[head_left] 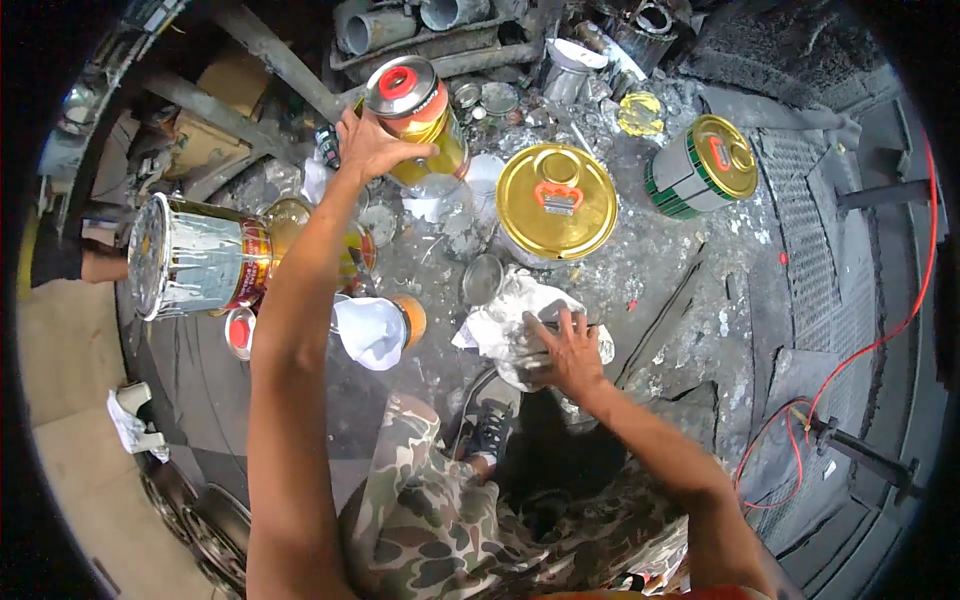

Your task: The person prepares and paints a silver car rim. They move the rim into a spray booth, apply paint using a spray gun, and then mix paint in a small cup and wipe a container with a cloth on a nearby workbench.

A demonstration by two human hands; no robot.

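My left hand [375, 148] is wrapped round the side of a tall yellowish tin can [437, 140] with a red screw cap. My right hand [568, 352] rests on a crumpled white cloth [518, 305], its fingers spread apart over the fabric. Between the two hands, a wide can [556, 200] stands upright with a gold lid and a red-orange handle. A small round metal lid [482, 279] lies beside the cloth. Under my left forearm is a cup-like container [372, 330] with a white cover, partly hidden by the arm.
A green-and-grey can [703, 168] with a gold lid stands at the right. To the left is a paint-streaked bucket [195, 257], with a small red-capped can [240, 330] below it. A red hose [893, 335] curves along the right. Metal pipes [380, 30] lie at the back.
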